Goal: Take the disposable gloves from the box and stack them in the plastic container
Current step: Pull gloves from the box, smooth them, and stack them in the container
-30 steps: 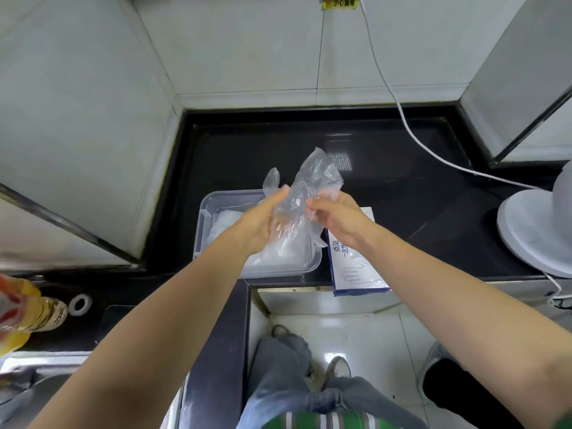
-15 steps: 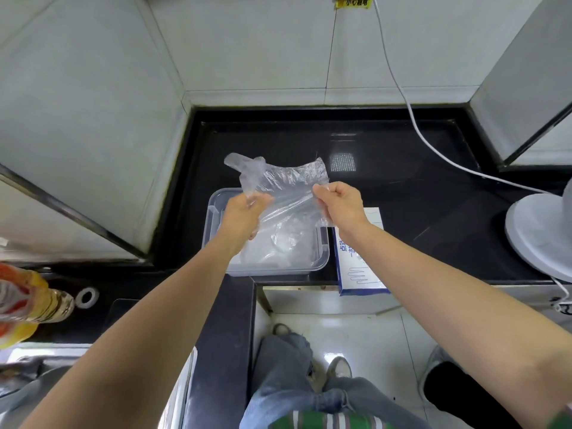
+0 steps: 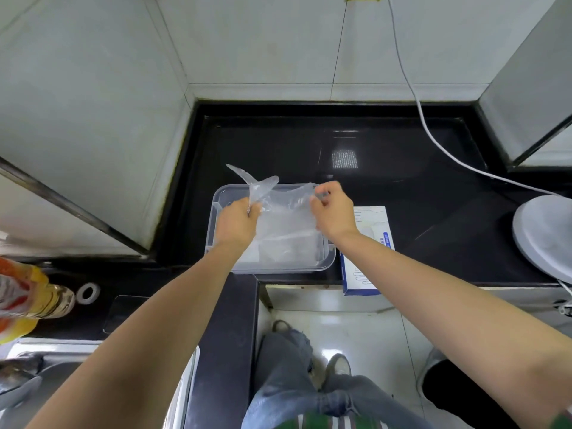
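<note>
While the far-left edge shows only a yellow oil bottle [image 3: 28, 292] w/ a red-orange label and a small white ring [image 3: 88, 293] on the black stone table [image 3: 402, 144], the work itself sits mid-frame. Left grip [image 3: 236, 222]: fingers curled, pinching one edge of a thin clear plastic disposable glove [image 3: 283, 201], whose loose finger-ends flip up and back past that grip. The glove is stretched in the air btwn both grips, over the clear rectangular plastic container [image 3: 280, 268]. Its lower part droops into the container; can't tell if it touches the pale stack of gloves [image 3: 291, 250] lying flat inside. Right grip [image 3: 332, 212]: thumb & fingertips nipped on the glove's opposite edge, other fingers tucked in. Just beside the container on its right lies the white-and-blue cardboard glove box [image 3: 371, 218], partly under the right forearm. Further right: a white cable [image 3: 433, 140] across the table and a white round appliance base [image 3: 541, 233] at the frame edge.

Handling, as I judge it: the glove is near weightless, limp film, prob. clingy, quick to crease or fold on itself, and likely to tear if yanked. It has no stiffness, so a single pinch would let it crumple; two pinches at opposite edges, approx. as now, hold it flat. Best hold = cuff side & finger side, light tension. Lay it onto the stack, then let go one side at a time so it doesn't lift w/ the fingers.
</note>
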{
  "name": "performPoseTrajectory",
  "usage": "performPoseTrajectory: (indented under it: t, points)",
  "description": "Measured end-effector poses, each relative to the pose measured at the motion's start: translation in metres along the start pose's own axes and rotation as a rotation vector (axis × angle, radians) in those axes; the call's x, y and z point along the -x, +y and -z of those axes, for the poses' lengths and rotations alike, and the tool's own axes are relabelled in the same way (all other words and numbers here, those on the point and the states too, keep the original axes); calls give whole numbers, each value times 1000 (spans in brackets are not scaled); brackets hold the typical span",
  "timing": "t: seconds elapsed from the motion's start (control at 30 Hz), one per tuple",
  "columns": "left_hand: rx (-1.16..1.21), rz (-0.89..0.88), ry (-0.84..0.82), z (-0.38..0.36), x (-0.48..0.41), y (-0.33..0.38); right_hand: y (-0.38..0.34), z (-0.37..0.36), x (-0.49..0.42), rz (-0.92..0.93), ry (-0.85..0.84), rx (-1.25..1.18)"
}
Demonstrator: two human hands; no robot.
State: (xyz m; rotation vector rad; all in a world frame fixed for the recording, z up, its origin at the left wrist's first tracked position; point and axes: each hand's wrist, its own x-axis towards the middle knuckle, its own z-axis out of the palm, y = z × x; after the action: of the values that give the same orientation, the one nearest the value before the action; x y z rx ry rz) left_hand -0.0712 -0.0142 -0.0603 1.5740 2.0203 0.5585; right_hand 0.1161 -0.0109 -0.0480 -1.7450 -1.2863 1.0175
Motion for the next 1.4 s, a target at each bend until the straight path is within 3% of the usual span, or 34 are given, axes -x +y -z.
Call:
performPoseTrajectory:
  t: [0.13, 0.23, 0.37, 0.53, 0.6, 0.7, 0.73, 0.83, 0.97, 1.07, 1.23, 1.3, 1.4]
  points:
    - [-220, -77, 8, -8, -4, -8, -9, 6, -7, 261, 145, -29]
    - [-281, -89, -56, -19, -4, -5, -13, -7, -7, 317, -95, 46]
    - [-295, -61, -190, -32, -4, -5, -1, -32, -6, -52, -594, 420]
    - [-296, 64, -238, -26, -9, -17, 6, -41, -7, -329, -778, 482]
    - [-311, 50, -185, -20, -7, -15, 12, -44, -8, -322, -801, 547]
    - [-415, -240, 130, -15, -2, -4, 20, -49, -11, -306, -813, 627]
    - [-373, -333, 168, -15, 0, 4, 21, -50, -11, -299, -821, 650]
    - [-223, -341, -64, -24, 4, 20, 26, -55, -13, -289, -827, 700]
    - [-275, -17, -484, -40, -7, 4, 30, -54, -14, -314, -824, 669]
    - [-366, 145, -498, -38, -12, -21, 31, -52, -13, -354, -797, 631]
    - [-429, 170, -617, -31, -11, -31, 29, -54, -14, -368, -805, 647]
    - [-401, 134, -500, -28, -10, -24, 23, -52, -16, -334, -798, 590]
    - [-380, 34, -166, -20, -6, -1, 5, -43, -25, -187, -646, 297]
